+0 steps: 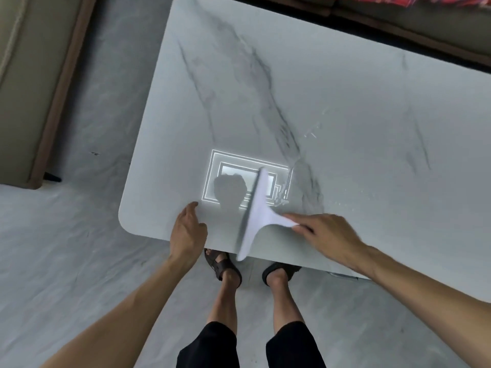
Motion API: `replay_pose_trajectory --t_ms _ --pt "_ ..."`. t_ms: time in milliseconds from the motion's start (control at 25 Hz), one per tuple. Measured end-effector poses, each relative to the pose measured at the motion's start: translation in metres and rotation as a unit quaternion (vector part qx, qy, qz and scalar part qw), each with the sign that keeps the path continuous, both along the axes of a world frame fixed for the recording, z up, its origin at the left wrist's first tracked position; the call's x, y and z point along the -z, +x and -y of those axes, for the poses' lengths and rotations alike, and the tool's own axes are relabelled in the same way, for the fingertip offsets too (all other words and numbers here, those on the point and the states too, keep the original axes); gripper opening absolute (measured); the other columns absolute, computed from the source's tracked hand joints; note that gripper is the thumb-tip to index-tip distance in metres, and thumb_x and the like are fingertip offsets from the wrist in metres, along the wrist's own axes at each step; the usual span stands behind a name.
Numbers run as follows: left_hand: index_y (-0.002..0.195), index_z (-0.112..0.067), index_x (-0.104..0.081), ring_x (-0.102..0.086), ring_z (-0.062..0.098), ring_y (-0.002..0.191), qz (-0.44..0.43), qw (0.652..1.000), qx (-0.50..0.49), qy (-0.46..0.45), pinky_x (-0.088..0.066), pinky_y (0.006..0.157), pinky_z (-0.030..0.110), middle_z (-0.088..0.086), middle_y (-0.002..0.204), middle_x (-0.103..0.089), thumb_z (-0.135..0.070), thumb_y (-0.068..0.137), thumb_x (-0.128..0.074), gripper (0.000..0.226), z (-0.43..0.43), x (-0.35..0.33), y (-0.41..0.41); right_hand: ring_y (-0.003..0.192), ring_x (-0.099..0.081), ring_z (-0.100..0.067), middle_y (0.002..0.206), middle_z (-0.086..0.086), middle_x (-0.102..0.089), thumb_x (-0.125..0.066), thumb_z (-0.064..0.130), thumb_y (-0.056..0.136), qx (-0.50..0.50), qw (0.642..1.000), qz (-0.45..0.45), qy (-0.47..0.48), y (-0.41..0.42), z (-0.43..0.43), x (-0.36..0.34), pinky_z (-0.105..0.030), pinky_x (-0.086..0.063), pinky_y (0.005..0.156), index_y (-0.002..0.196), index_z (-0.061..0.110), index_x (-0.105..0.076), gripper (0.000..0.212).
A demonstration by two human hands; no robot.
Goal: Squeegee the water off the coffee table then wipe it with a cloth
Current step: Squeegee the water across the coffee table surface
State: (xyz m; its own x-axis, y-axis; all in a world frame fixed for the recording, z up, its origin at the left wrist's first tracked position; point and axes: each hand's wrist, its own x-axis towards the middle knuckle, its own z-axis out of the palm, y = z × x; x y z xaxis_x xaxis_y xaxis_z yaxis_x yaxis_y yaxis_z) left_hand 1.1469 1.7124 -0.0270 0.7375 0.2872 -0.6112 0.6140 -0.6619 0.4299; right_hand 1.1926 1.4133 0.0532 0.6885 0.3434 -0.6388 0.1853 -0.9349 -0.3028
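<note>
While the left hand [187,229] rests relaxed on the coffee table [345,102], the right hand [328,235] grips the squeegee [259,205]. Water [281,201] beads beside its blade.

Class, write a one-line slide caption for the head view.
Right hand holds a white squeegee on the wet marble table; left hand rests on its near edge.

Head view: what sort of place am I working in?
Probably a home living room: a low marble-look coffee table, a cushioned sofa-like seat left of it, a second seat beyond it, sandals on the person's feet.
</note>
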Motion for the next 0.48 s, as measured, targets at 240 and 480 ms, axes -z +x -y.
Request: replay_pose_trajectory --t_ms 240,480 --pt "0.126 -0.007 -0.043 -0.053 0.032 0.109 -0.001 1.0 0.019 0.016 -0.04 0.079 0.033 0.011 0.122 -0.055 0.006 0.079 -0.047 0.049 0.019 -0.001 -0.016 0.096 -0.061 -0.026 0.1 -0.002 -0.066 -0.038 0.04 0.103 -0.125 0.989 -0.032 0.068 -0.026 -0.075 0.054 -0.031 -0.033 0.069 0.141 0.054 -0.036 0.041" --pt "0.11 -0.001 -0.048 -0.049 0.028 0.109 -0.023 0.991 0.131 -0.006 -0.04 0.085 0.028 0.01 0.117 -0.046 0.011 0.071 -0.049 0.041 0.073 0.004 -0.021 0.105 -0.064 -0.024 0.122 0.005 -0.067 -0.033 0.047 0.102 -0.085 0.996 -0.012 -0.004 -0.021 0.056 0.044 -0.035 -0.046 0.079 0.139 0.061 -0.032 0.039"
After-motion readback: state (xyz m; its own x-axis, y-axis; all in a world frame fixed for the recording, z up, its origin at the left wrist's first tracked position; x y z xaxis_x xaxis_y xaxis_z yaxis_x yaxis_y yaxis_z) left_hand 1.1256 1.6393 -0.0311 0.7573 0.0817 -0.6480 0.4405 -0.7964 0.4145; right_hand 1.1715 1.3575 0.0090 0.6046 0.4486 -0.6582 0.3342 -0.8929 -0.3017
